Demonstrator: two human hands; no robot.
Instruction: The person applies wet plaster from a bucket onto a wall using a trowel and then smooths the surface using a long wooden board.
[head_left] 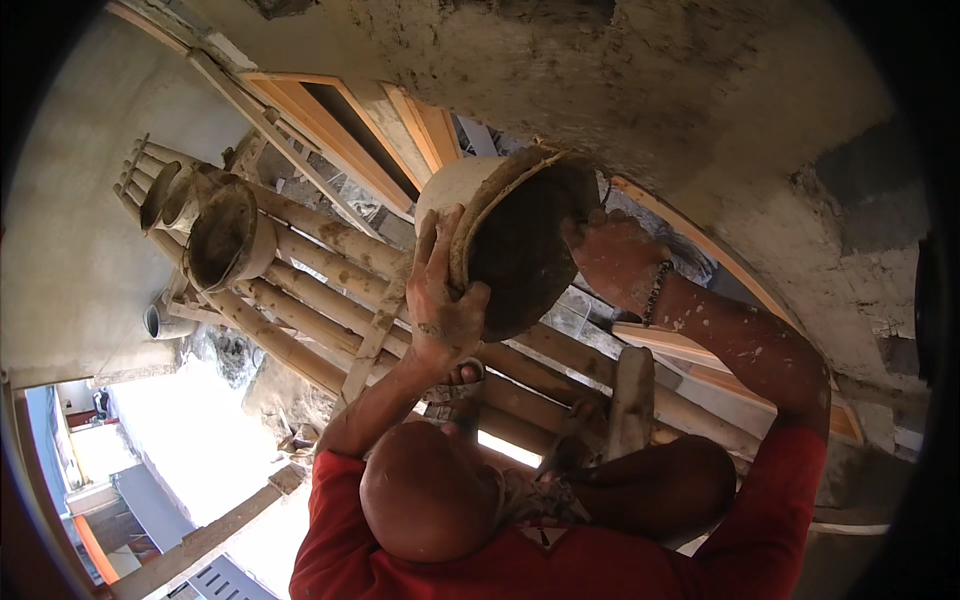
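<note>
A mortar-crusted bucket (445, 190) is tilted in front of me, its dark mouth turned toward me and its top close to the plastered wall. My left hand (440, 300) grips its left rim, fingers along the outside and thumb at the edge. On the right side, my right hand (615, 258) is closed at the rim, a beaded bracelet on its wrist; whether it holds the rim or the wire handle is hard to see. Grey smears spot both hands and the right forearm. My bent knees and a foot show below, on the pole platform (340, 335).
Several more dirty buckets (262, 245) stand at the platform's far left end. Gaps run between the poles. An upright wooden post (630, 400) rises near my right leg. Orange-brown wooden frames (330, 130) lie beyond the poles, and the rough wall (700, 90) curves close overhead.
</note>
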